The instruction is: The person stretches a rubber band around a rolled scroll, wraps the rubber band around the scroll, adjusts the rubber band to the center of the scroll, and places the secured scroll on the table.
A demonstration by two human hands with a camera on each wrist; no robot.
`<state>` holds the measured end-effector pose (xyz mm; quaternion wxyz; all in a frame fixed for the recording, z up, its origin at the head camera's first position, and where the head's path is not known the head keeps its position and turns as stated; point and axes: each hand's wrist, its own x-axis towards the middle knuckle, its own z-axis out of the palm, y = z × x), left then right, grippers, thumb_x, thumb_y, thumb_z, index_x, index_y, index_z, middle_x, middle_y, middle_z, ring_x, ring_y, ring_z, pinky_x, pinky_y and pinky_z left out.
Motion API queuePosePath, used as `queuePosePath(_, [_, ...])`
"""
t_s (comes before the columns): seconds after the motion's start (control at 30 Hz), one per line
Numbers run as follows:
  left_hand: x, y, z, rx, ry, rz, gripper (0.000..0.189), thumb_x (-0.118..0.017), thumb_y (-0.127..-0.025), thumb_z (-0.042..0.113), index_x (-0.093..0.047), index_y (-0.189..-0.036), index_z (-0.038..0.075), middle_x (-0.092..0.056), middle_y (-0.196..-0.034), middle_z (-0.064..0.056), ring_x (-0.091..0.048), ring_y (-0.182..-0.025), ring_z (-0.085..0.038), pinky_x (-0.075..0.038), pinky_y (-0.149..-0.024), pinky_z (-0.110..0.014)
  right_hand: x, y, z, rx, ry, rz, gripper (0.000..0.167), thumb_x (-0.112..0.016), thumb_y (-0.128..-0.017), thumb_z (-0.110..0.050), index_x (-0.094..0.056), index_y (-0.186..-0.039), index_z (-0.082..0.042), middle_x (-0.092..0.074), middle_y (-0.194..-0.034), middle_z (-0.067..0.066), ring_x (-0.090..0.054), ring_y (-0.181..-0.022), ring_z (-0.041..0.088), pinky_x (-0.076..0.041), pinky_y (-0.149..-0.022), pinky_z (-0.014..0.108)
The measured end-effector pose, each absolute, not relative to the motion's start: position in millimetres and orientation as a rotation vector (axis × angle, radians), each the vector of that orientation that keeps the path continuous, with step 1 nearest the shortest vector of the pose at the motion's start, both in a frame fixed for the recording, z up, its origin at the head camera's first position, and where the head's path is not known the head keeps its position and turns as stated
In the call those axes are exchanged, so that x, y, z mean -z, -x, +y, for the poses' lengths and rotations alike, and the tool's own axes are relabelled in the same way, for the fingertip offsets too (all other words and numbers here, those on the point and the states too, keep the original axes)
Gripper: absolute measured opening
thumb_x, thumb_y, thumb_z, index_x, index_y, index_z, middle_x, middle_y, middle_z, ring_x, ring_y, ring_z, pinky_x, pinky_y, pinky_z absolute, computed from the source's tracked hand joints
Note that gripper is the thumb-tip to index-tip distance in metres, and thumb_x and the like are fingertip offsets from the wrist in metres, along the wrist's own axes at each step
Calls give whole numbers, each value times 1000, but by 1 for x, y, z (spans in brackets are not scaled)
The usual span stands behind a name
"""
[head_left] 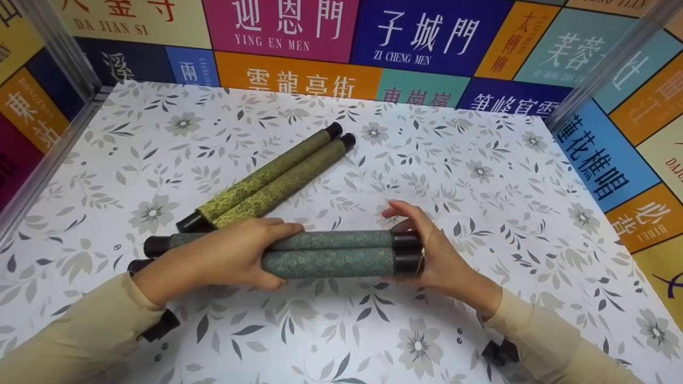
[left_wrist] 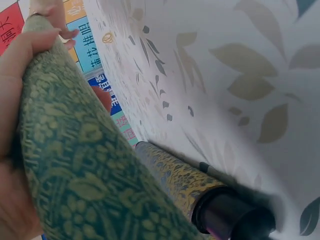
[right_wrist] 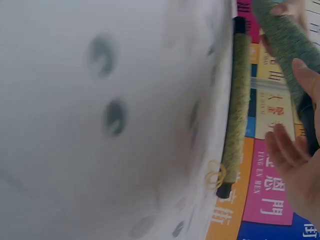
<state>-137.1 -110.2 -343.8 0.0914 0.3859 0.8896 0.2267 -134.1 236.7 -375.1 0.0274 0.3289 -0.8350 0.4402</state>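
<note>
A teal patterned scroll [head_left: 331, 264] made of two side-by-side rolls with black ends lies across in front of me. My left hand [head_left: 235, 256] grips it from above, fingers over the far roll and thumb by the near one. Around its right black ends is my right hand [head_left: 440, 256], fingers spread apart; in the right wrist view the thumb lies along the teal roll. A thin light band shows at that hand near the black ends. Just beyond the teal scroll, a yellow-green scroll [head_left: 283, 181], also a pair of black-ended rolls, rests diagonally on the table.
A white cloth with grey flowers and leaves covers the table [head_left: 416, 341]. Colourful panels with large characters [head_left: 293, 26] stand behind and at both sides. Small yellow loops [right_wrist: 215, 175] show beside the yellow-green scroll's end in the right wrist view.
</note>
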Motion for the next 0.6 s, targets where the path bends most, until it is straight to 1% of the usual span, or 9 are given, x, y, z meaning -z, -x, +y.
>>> queuePosePath(0.07, [344,137,-111,-675,-1165,2603,83,-81,-69,28,-50,-144,11,-67,-116,-4,-65,-91,-15,-58,-79,-32,378,137,239,-1327,-1120,-2509,109,-93,-61,-11,-30,-151,-4,-54,-135,12,-64,-104,16,-52,-97,23])
queuePosePath(0.13, [343,138,-112,-661,-1190,2582,83,-81,-68,27,-50,-144,11,-67,-116,-4,-65,-92,-15,-58,-80,-33,377,140,241,-1260,-1204,-2510,107,-92,-62,-12,-31,-150,-3,-55,-134,12,-66,-102,16,-54,-94,26])
queuePosePath(0.27, [343,138,-117,-619,-1235,2574,85,-83,-66,24,-51,-144,11,-65,-114,-4,-64,-93,-16,-59,-82,-36,374,143,242,-1103,-1339,-2658,100,-91,-66,-23,-37,-151,-16,-58,-136,2,-65,-103,12,-56,-92,33])
queuePosePath(0.33, [343,138,-119,-609,-1247,2583,86,-84,-65,25,-51,-144,11,-65,-115,-3,-64,-94,-16,-59,-84,-37,374,144,242,-1064,-1401,-2706,95,-89,-69,-28,-40,-150,-21,-59,-135,-1,-64,-103,9,-56,-92,34])
queuePosePath(0.37, [344,138,-121,-616,-1250,2583,86,-84,-65,25,-52,-143,12,-65,-115,-2,-64,-94,-15,-59,-83,-36,375,145,242,-1078,-1420,-2707,94,-89,-69,-29,-41,-149,-22,-59,-135,0,-63,-103,8,-56,-92,34])
queuePosePath(0.4, [344,138,-121,-632,-1249,2579,85,-83,-65,25,-52,-143,13,-64,-115,0,-63,-94,-14,-58,-83,-35,376,145,242,-1123,-1432,-2693,91,-88,-70,-28,-43,-148,-21,-60,-133,1,-64,-103,9,-56,-92,33])
queuePosePath(0.5, [343,137,-122,-705,-1255,2566,84,-83,-65,26,-53,-143,16,-65,-112,3,-62,-91,-10,-57,-78,-30,379,148,242,-1311,-1441,-2591,84,-87,-69,-18,-49,-143,-11,-64,-126,9,-66,-101,13,-56,-92,32])
queuePosePath(0.57, [341,137,-121,-751,-1254,2564,83,-82,-65,26,-52,-143,18,-65,-110,5,-60,-88,-8,-55,-75,-27,379,147,241,-1423,-1426,-2541,74,-85,-68,-11,-54,-135,-3,-66,-119,14,-67,-101,17,-56,-94,33])
queuePosePath(0.6, [340,138,-120,-777,-1249,2570,83,-82,-66,26,-53,-143,20,-65,-109,6,-60,-87,-8,-55,-74,-26,378,142,242,-1393,-1369,-2590,63,-82,-70,-9,-58,-127,1,-67,-113,16,-66,-98,15,-57,-92,32])
